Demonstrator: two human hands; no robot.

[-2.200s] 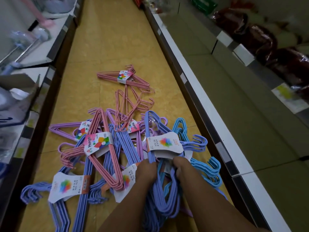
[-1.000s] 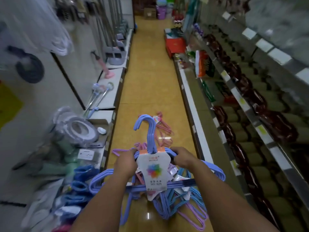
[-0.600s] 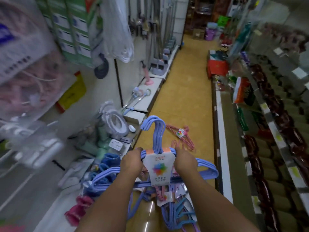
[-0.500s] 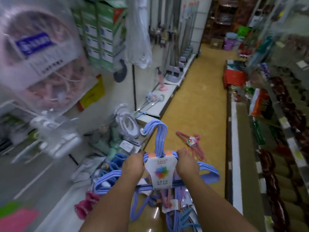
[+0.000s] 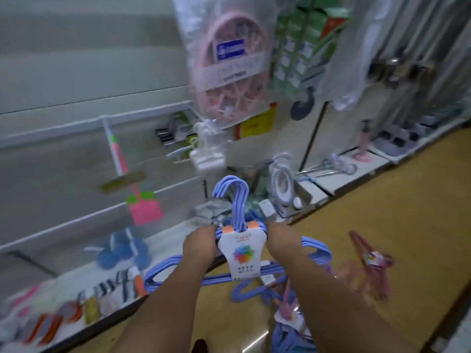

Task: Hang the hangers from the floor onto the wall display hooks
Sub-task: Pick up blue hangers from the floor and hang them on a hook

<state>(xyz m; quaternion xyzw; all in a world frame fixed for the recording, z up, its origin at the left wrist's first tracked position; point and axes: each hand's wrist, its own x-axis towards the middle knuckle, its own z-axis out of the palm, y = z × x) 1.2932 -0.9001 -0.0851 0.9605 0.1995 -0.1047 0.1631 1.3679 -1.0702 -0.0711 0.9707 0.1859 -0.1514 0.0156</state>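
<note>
Hands (image 5: 201, 247) (image 5: 281, 244) gripping blue hanger bundle (image 5: 238, 253), hooks upward

A single head-worn, wide-angle camera looks forward and down from the person's own standpoint, tilted so the floor (image 5: 382, 250) slopes up to the right. It faces the wall display (image 5: 76, 149) on the left, which fills most of the frame, and sits close behind both forearms: the left hand (image 5: 201, 247) and right hand (image 5: 283, 244) lie near the lower middle, with a bundle of blue hangers (image 5: 235, 200) between them. Edges are blurred. No second view shares the scene.
</note>
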